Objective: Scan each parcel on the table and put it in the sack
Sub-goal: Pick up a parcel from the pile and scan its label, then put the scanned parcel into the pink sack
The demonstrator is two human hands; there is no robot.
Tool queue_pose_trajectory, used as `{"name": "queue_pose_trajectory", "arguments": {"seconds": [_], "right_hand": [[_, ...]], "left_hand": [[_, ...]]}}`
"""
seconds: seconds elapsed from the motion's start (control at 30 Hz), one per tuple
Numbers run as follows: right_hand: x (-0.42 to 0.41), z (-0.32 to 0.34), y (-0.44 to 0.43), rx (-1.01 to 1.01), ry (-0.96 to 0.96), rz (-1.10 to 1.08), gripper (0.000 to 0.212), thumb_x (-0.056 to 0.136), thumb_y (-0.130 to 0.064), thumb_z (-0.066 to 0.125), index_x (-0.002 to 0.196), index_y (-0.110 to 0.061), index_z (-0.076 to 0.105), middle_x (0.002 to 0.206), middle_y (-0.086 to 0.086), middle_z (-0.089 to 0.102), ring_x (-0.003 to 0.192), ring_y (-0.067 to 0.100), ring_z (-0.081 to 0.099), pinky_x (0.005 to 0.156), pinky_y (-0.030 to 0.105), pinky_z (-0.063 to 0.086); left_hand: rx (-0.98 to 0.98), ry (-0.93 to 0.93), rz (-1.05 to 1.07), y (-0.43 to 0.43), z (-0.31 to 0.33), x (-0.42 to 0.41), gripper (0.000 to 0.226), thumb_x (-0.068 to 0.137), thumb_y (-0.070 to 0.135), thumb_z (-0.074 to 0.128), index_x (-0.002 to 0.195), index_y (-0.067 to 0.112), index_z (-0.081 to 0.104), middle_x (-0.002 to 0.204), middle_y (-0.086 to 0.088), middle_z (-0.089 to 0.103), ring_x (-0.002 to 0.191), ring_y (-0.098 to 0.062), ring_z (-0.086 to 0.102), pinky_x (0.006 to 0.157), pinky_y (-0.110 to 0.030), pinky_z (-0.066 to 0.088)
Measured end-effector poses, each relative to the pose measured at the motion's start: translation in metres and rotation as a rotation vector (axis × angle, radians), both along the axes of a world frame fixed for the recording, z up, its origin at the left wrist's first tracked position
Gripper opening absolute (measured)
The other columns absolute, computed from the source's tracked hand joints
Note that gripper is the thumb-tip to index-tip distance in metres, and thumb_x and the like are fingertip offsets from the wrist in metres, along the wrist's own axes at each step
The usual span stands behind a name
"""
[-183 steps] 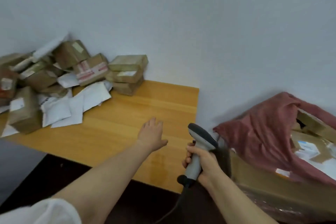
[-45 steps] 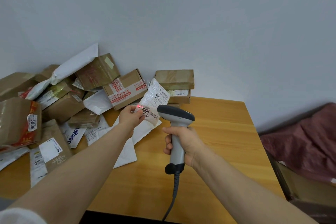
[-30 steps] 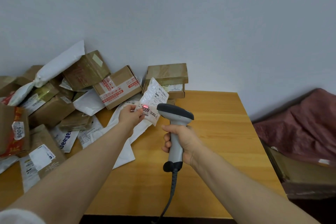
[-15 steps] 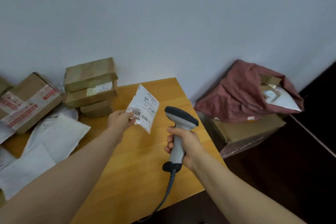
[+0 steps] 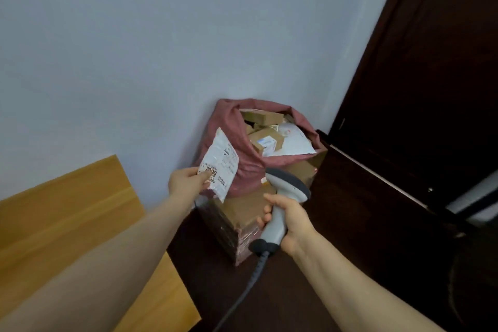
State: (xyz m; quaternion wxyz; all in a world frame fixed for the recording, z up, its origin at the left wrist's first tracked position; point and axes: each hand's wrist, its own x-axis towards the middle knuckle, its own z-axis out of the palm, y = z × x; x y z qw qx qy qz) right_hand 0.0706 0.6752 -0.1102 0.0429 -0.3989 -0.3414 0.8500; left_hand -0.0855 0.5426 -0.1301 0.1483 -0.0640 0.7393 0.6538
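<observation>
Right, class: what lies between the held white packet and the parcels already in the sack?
In the head view, only the sack and its red cloth wall separate the white packet from the parcels inside; nothing else intervenes.

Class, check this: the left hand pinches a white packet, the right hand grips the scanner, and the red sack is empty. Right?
Wrong on the sack: the head view shows it holding brown boxes and white mail. The left hand does pinch the packet, and the right hand grips the scanner.
</observation>
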Motion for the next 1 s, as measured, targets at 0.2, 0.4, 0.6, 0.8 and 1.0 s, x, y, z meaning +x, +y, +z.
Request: {"name": "queue_pose_trajectory", "arguments": {"seconds": [0.2, 0.4, 0.6, 0.8, 1.0], "right_hand": [[-0.025, -0.017, 0.075, -0.052, 0.021, -0.122, 0.011, 0.087, 0.0, 0.061, 0.081, -0.005, 0.053, 0.053, 0.006, 0.045, 0.038, 0.014, 0.042, 0.044, 0.027, 0.049], [-0.066, -0.033, 0.129, -0.06, -0.045, -0.176, 0.011, 0.084, 0.001, 0.064, 0.078, -0.003, 0.056, 0.054, 0.008, 0.047, 0.038, 0.015, 0.042, 0.046, 0.028, 0.05], [-0.108, -0.044, 0.178, -0.065, -0.108, -0.205, 0.01, 0.083, 0.001, 0.064, 0.075, -0.002, 0.058, 0.054, 0.009, 0.048, 0.039, 0.015, 0.042, 0.046, 0.027, 0.049], [-0.13, -0.054, 0.194, -0.105, -0.147, -0.207, 0.005, 0.084, -0.001, 0.064, 0.085, -0.001, 0.059, 0.054, 0.008, 0.048, 0.038, 0.014, 0.042, 0.046, 0.028, 0.05], [-0.127, -0.051, 0.184, -0.078, -0.145, -0.175, 0.012, 0.083, -0.002, 0.065, 0.074, -0.002, 0.057, 0.054, 0.009, 0.048, 0.039, 0.015, 0.042, 0.046, 0.029, 0.05]], "left_hand": [[-0.553, 0.634, -0.299, 0.095, 0.018, -0.04, 0.016, 0.087, 0.017, 0.064, 0.092, 0.008, 0.076, 0.071, -0.007, 0.061, 0.076, -0.025, 0.061, 0.066, -0.032, 0.04], [-0.767, 0.915, -0.643, 0.18, -0.003, -0.118, 0.033, 0.091, 0.02, 0.06, 0.122, 0.025, 0.065, 0.103, -0.011, 0.056, 0.096, -0.03, 0.057, 0.08, -0.036, 0.045], [-1.032, 0.953, -0.866, 0.241, -0.043, -0.177, 0.032, 0.094, 0.013, 0.054, 0.126, 0.018, 0.059, 0.111, -0.008, 0.048, 0.106, -0.023, 0.046, 0.077, -0.037, 0.05], [-1.207, 0.737, -1.01, 0.263, -0.078, -0.194, 0.053, 0.093, 0.025, 0.048, 0.141, 0.007, 0.035, 0.131, -0.014, 0.036, 0.126, -0.031, 0.031, 0.1, -0.032, 0.033], [-1.268, 0.697, -0.994, 0.255, -0.075, -0.183, 0.071, 0.087, 0.036, 0.052, 0.148, 0.013, 0.023, 0.141, -0.01, 0.035, 0.134, -0.028, 0.028, 0.102, -0.035, 0.034]]}}
